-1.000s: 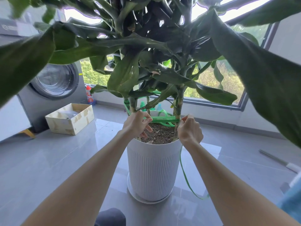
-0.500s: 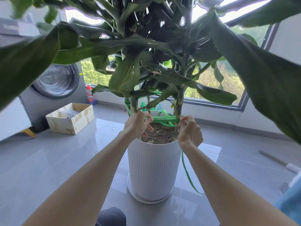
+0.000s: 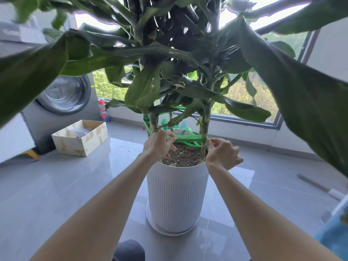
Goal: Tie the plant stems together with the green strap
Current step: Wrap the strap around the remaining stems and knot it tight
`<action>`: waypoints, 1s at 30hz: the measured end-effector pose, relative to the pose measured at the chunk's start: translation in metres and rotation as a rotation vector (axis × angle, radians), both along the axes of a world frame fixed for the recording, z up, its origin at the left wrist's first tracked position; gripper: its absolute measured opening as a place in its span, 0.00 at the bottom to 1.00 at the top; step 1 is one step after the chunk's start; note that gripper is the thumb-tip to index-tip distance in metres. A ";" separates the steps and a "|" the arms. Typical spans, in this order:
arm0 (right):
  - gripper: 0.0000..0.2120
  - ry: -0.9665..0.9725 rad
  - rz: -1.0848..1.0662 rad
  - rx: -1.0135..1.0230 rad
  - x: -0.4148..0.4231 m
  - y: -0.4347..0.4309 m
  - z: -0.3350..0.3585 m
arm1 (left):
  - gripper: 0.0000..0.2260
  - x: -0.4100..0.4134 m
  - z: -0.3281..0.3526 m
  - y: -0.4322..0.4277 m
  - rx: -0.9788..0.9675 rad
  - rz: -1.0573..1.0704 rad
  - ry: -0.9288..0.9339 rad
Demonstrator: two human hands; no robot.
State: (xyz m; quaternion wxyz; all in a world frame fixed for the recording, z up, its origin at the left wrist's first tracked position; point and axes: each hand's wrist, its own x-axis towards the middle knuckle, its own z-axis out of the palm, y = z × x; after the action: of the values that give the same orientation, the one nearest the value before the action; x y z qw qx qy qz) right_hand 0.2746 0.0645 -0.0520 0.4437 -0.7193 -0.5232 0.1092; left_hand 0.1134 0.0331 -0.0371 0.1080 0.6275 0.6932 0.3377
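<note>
Tension matters most here. The strap (image 3: 188, 138) runs level above the soil (image 3: 185, 155), from the left stem across to the right one. It sits low on the stems (image 3: 205, 117), just over the rim of the pot (image 3: 177, 196).

The left hand (image 3: 159, 146) pinches it between thumb and curled fingers beside the left stem. The right hand (image 3: 221, 154) pinches it between thumb and forefinger right against the right stem, its other fingers curled.

To do this well, I judge, the left hand should hold its pinch as an anchor while the right draws the slack round the far side of the right stem. The strap should lie flat and untwisted, snug enough to gather the stems but not so hard as to bend or bruise them. A loose loop of it lies over the far side of the soil, and that slack needs taking up before any knot.

Counted:
- **Strap:** seemingly one, also wound higher up on the left stem.
- **Hands:** two, both on the strap.
- **Pot:** one, on one saucer (image 3: 165, 229).
- **Stems:** three plain to see, at left, thin middle and right. There may be a fourth close beside the right one, but I cannot tell.
- **Far left:** one box (image 3: 81, 137), one washer (image 3: 64, 95) and one red-capped bottle (image 3: 102, 110).
</note>
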 end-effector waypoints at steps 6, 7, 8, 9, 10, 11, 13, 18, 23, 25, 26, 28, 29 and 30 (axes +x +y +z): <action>0.09 0.310 0.123 -0.011 -0.005 -0.001 0.002 | 0.11 0.000 0.000 0.001 -0.003 0.002 0.007; 0.09 0.352 0.152 -0.002 -0.005 0.000 0.002 | 0.11 0.000 0.000 0.001 -0.006 0.002 0.005; 0.09 0.390 0.179 0.006 -0.006 0.000 0.002 | 0.11 0.000 0.000 0.001 -0.007 0.002 0.004; 0.09 0.419 0.203 0.008 -0.006 0.002 0.001 | 0.11 0.000 -0.001 0.002 -0.006 0.004 0.003; 0.10 0.444 0.222 0.002 -0.006 0.003 0.001 | 0.11 0.000 -0.001 0.002 -0.004 0.007 0.005; 0.10 0.471 0.240 -0.009 -0.006 0.005 0.001 | 0.11 0.000 -0.001 0.002 -0.002 0.007 0.007; 0.12 0.540 0.275 -0.040 -0.006 0.009 -0.001 | 0.11 -0.001 -0.001 0.002 -0.001 0.002 0.003; 0.18 0.555 0.393 -0.095 -0.007 0.014 -0.004 | 0.11 -0.003 -0.001 0.000 0.001 -0.014 -0.014; 0.17 0.601 0.479 -0.140 -0.006 0.021 -0.001 | 0.09 -0.009 -0.003 -0.002 0.010 -0.048 -0.044; 0.17 0.622 0.479 -0.161 -0.007 0.024 -0.001 | 0.09 -0.013 -0.003 -0.004 0.013 -0.065 -0.073; 0.16 0.631 0.476 -0.165 -0.008 0.026 -0.001 | 0.09 -0.015 -0.004 -0.005 0.011 -0.070 -0.096; 0.13 0.643 0.463 -0.174 -0.011 0.028 0.000 | 0.09 -0.020 -0.004 -0.006 0.004 -0.078 -0.151; 0.12 0.648 0.455 -0.183 -0.013 0.029 0.001 | 0.09 -0.023 -0.004 -0.006 0.001 -0.084 -0.173; 0.14 0.653 0.449 -0.190 -0.015 0.030 0.002 | 0.09 -0.025 -0.004 -0.007 -0.002 -0.092 -0.187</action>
State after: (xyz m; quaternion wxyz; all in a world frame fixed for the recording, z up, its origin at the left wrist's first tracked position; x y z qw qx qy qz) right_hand 0.2595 0.0941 -0.0501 0.4834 -0.5525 -0.4863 0.4740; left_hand 0.0888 0.0263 -0.0412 0.1883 0.6245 0.6507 0.3888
